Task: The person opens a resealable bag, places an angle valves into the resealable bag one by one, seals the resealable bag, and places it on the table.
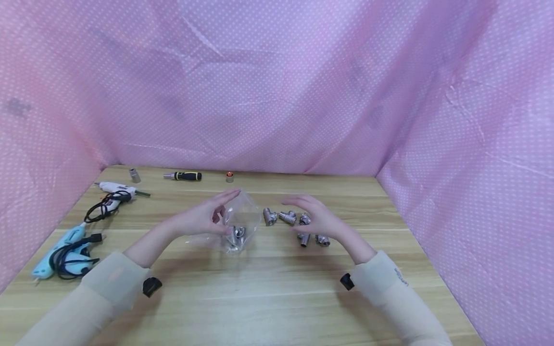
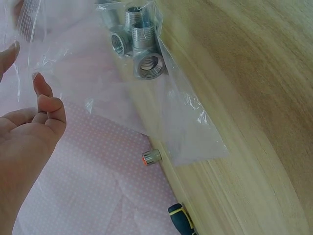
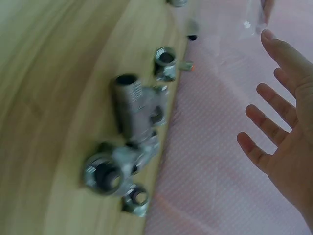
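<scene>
Just right of your left hand (image 1: 202,222) is a clear plastic bag (image 1: 247,210) with metal fittings (image 2: 145,54) inside; some of that hand's fingers are curled near its film, but whether they pinch it cannot be told. Between your hands and about the right one, several loose fittings (image 1: 270,217) lie on the wooden table (image 1: 242,307). Your right hand (image 1: 322,220) spreads wide, holding nothing. Good handling probably calls for a firm left pinch on the film and single fittings taken rightward between thumb and fingertips.

Left hand (image 1: 203,221), right hand (image 1: 319,220) bare. Long sleeves (image 1: 65,315) pale cream; wide cuffs (image 1: 117,278) off-white. Small black pieces (image 1: 152,286) beside both cuffs. Greyish marking (image 1: 400,277) on right sleeve.
</scene>
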`<state>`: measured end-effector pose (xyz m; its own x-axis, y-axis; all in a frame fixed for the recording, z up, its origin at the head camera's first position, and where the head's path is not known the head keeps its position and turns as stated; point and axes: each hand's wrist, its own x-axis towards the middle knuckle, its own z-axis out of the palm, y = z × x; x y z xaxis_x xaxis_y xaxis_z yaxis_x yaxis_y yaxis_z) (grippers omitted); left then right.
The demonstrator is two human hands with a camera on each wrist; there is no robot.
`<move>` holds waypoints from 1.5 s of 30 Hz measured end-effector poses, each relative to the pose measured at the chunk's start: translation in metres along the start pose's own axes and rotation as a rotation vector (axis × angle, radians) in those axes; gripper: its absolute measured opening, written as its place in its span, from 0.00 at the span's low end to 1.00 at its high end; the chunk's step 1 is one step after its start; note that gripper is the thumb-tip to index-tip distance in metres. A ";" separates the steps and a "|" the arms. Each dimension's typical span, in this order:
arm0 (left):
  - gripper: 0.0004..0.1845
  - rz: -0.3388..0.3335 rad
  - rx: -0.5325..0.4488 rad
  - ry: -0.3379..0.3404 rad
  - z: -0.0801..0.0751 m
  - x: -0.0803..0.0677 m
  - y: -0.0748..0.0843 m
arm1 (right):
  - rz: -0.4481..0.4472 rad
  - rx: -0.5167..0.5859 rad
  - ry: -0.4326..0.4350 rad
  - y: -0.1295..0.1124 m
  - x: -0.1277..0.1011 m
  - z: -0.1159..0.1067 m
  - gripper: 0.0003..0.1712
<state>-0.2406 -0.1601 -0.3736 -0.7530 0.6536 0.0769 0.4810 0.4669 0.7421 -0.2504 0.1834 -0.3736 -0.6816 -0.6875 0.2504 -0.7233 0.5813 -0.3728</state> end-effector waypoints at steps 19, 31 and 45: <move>0.55 -0.036 0.005 0.035 -0.003 -0.002 -0.004 | 0.026 -0.111 -0.135 0.052 -0.045 0.018 0.41; 0.57 -0.043 0.003 0.034 0.000 -0.006 -0.004 | 0.041 -0.164 -0.205 0.062 -0.047 0.034 0.33; 0.57 -0.014 -0.001 0.041 0.001 -0.006 -0.009 | -0.014 -0.180 -0.189 0.053 -0.040 0.030 0.31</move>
<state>-0.2402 -0.1674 -0.3810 -0.7773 0.6221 0.0936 0.4697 0.4749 0.7442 -0.2579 0.2283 -0.4300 -0.6507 -0.7555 0.0767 -0.7522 0.6274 -0.2012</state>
